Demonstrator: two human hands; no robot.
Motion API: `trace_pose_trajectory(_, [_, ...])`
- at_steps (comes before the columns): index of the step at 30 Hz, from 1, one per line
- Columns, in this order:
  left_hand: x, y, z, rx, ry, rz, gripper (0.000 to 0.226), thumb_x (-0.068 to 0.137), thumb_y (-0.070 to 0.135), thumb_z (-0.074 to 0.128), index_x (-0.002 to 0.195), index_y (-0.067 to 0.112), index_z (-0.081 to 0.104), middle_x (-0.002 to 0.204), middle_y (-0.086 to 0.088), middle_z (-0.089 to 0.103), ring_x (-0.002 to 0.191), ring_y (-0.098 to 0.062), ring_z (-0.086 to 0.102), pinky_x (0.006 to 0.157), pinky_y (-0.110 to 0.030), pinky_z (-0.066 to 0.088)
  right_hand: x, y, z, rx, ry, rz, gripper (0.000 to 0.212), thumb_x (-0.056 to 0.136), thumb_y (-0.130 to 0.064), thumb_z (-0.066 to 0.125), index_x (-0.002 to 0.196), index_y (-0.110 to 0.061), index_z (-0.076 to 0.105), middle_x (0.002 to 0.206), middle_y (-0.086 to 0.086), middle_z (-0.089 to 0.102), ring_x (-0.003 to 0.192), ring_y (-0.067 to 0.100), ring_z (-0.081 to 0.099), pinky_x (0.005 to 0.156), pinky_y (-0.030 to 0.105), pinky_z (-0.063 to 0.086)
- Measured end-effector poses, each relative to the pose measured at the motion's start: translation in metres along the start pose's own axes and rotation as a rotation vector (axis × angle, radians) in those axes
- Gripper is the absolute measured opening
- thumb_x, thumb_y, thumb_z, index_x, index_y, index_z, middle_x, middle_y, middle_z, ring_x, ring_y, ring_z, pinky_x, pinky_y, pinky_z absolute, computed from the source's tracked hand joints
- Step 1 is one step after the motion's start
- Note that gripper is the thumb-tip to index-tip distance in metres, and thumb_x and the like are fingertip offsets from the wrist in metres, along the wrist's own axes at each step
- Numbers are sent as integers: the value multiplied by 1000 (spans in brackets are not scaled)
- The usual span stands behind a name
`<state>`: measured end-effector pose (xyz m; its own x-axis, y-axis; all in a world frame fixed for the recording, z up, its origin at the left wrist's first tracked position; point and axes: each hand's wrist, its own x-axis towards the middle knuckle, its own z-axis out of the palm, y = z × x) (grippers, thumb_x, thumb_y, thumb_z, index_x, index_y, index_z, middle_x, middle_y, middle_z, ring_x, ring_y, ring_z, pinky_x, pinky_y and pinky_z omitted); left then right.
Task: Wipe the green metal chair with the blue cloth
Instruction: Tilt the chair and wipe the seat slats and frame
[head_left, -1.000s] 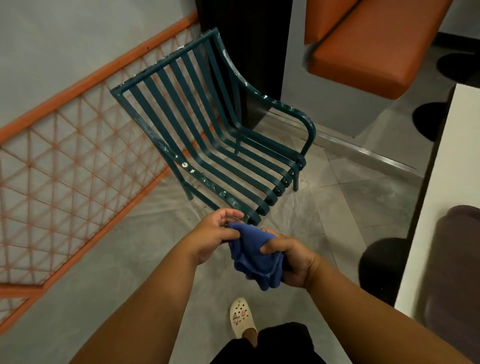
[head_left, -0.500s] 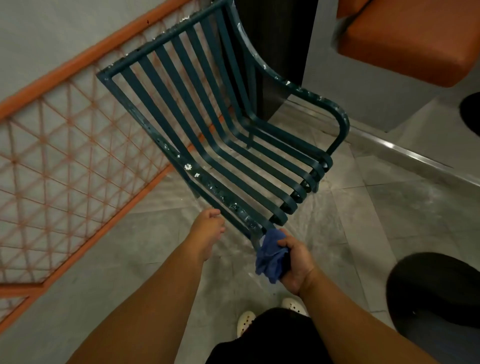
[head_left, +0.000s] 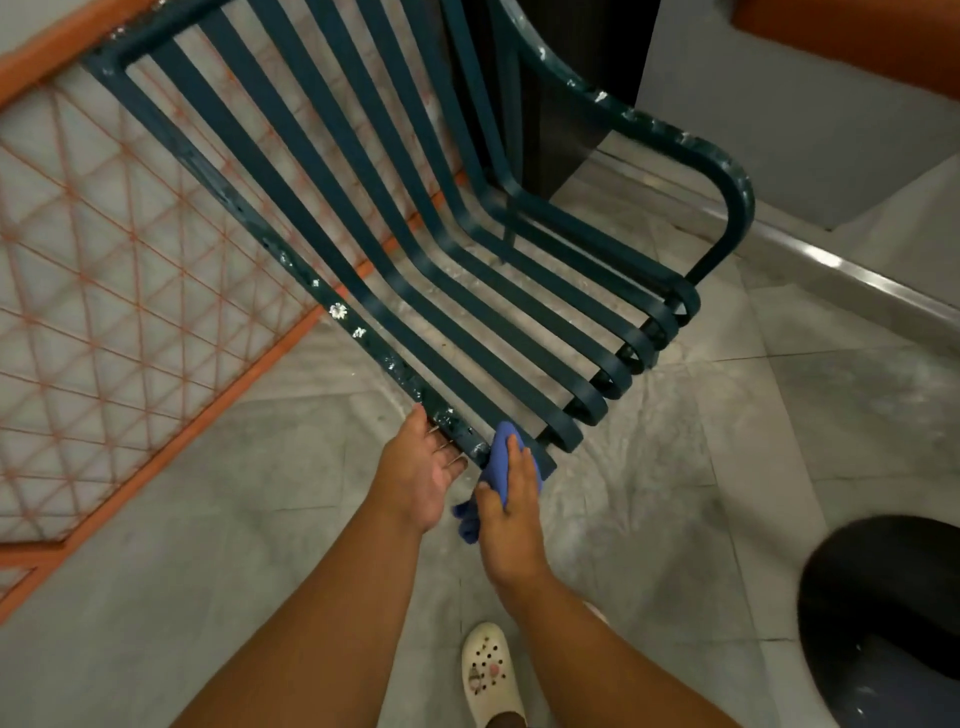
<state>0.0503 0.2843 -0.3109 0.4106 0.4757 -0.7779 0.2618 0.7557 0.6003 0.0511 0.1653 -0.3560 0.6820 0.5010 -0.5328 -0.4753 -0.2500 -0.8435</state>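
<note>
A dark green metal chair (head_left: 415, 249) with long slats fills the upper middle of the view, its paint chipped with white flecks along the near side rail. My right hand (head_left: 511, 499) presses a blue cloth (head_left: 498, 452) against the near front corner of that rail. My left hand (head_left: 423, 467) is just left of the cloth, palm up, its fingers curled under the same rail. Part of the cloth hangs below my right thumb.
An orange mesh railing (head_left: 130, 260) runs along the left behind the chair. A dark round stool base (head_left: 883, 597) sits at the right edge. A metal floor strip (head_left: 857, 280) crosses the upper right. My white clog (head_left: 488, 675) stands on the grey tiles below.
The view has closed in on the chair. My right hand lifted the cloth onto the rail's front corner, and my left hand, which let go of the cloth earlier, now grips the rail.
</note>
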Motion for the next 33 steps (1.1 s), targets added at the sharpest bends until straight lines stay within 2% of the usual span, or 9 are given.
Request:
trace_pose_trajectory(3, [-4,-2,1,-42,-9,11,49,100,43,35,125,6,56,119,-15,65,110,-29,62,102,-42,43,11,-9,0,-20,19,43,64,87,-41,43,135,-69,12,159,-3,15,127,20,50,92,32,53])
trace_pose_trajectory(5, [-5,-4,0,-64,-13,4,55,101,45,29,130,5,52,121,-16,64,112,-30,61,104,-43,42,8,-5,5,-75,20,34,64,81,-50,41,126,-78,5,158,-1,18,123,29,54,91,44,54])
trace_pose_trajectory(8, [-4,-7,-1,-86,-24,-4,64,99,53,25,136,6,47,127,-17,60,117,-30,57,108,-43,38,-8,13,3,-120,5,-93,67,96,-38,40,140,-64,-4,160,-7,8,117,24,58,84,33,57])
trace_pose_trajectory(13, [-4,-11,1,-84,-19,22,72,97,59,24,141,4,42,134,-18,54,124,-32,52,111,-45,33,22,26,-2,65,22,138,56,78,-64,41,129,-75,21,159,15,19,122,26,47,101,49,43])
trace_pose_trajectory(19, [-7,-17,2,-58,-23,38,73,96,61,25,140,6,44,133,-17,55,123,-30,53,110,-43,35,-12,10,9,139,-1,-5,55,105,-27,29,150,-40,1,153,-23,-15,134,-7,5,104,15,18])
trace_pose_trajectory(22, [-8,-18,3,-53,-11,52,73,96,60,25,141,6,42,135,-18,53,125,-31,51,110,-44,35,7,20,-3,220,30,100,52,105,-33,27,152,-40,6,151,1,35,110,7,55,78,10,43])
trace_pose_trajectory(24, [-11,-17,5,-39,-17,80,71,97,58,23,139,5,45,131,-18,57,120,-30,55,103,-40,42,21,17,-16,266,-14,133,46,106,-35,24,151,-34,20,90,16,71,62,18,63,73,25,46])
trace_pose_trajectory(26, [-14,-17,7,-42,-16,99,69,98,57,23,138,5,45,129,-17,58,117,-28,57,94,-35,46,31,17,-20,320,-40,173,37,106,-33,22,140,-30,35,58,10,66,43,21,56,70,31,46])
trace_pose_trajectory(33, [-18,-22,9,-23,-23,121,69,98,57,24,138,6,45,132,-17,56,121,-29,54,106,-41,39,26,27,-8,526,67,290,30,105,-32,26,128,-36,45,73,13,65,63,21,56,76,33,45])
